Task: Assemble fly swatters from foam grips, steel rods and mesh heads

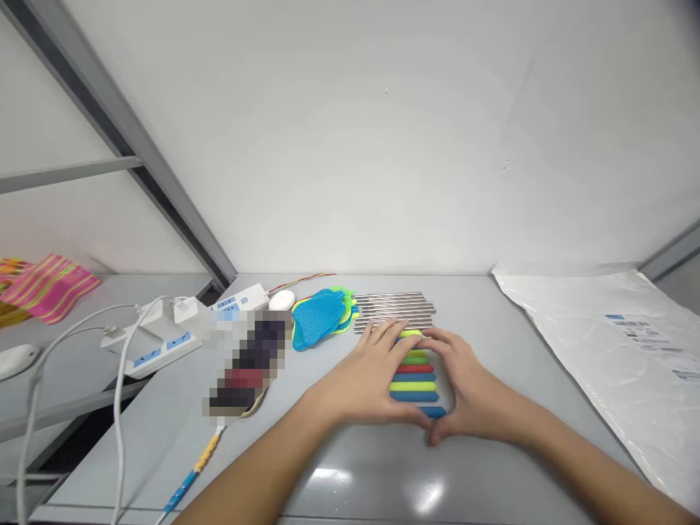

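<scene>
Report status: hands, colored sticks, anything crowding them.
Left hand and right hand curved around colored sticks. Sticks flat, side by side. Metal rods close beyond.

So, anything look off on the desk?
Slightly: the nearest blue stick sits across a wider gap from the other coloured sticks. The metal rods behind have uneven ends. I see no spill or breakage.

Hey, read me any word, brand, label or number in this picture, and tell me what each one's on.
Nothing is legible.
Flat white plastic bag: patches of printing, too small and blurred to read.
Dark pixelated oblong object: any text is obscured.
Blue, lime, green and red rounded rods: no lettering visible.
</scene>
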{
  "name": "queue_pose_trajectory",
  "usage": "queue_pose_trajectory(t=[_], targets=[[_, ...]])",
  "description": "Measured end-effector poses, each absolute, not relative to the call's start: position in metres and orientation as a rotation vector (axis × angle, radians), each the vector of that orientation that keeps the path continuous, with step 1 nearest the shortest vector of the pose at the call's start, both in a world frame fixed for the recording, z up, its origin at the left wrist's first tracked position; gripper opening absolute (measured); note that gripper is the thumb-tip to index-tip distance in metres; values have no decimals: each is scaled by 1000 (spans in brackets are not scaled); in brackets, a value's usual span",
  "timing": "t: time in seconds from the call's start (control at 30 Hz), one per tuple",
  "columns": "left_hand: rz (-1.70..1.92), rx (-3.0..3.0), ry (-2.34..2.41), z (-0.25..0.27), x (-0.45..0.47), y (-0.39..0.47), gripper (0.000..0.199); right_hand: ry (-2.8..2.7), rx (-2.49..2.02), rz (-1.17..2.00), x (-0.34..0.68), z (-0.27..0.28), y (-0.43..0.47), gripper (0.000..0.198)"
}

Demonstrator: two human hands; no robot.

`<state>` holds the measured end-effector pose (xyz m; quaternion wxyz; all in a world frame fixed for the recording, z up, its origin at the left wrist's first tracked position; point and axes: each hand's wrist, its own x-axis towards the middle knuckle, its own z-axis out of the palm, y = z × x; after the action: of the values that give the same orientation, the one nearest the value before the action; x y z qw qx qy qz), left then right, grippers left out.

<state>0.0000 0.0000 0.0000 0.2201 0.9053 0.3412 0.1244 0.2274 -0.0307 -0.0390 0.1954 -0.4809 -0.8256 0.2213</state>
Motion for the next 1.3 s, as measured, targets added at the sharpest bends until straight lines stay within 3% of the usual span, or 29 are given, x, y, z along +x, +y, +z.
queue_pose_trajectory(t=[0.13, 0.53, 1.17, 1.23, 1.3], targets=[[285, 2533, 933, -4, -1, -3, 115, -2331, -1364, 707, 235, -30, -29, 112], [245, 2554, 1060, -5, -14, 1, 113, -2332, -1273, 681, 229, -38, -23, 95], [282, 2565, 1039, -5, -16, 1, 114, -2327, -1265, 750, 235, -27, -20, 103], [287, 2544, 1056, -3, -16, 2, 114, -2275, -1289, 697, 239, -28, -14, 89], [304, 2523, 1095, -1, -16, 4, 109, -2195, -1367, 581, 243, -32, -6, 61]])
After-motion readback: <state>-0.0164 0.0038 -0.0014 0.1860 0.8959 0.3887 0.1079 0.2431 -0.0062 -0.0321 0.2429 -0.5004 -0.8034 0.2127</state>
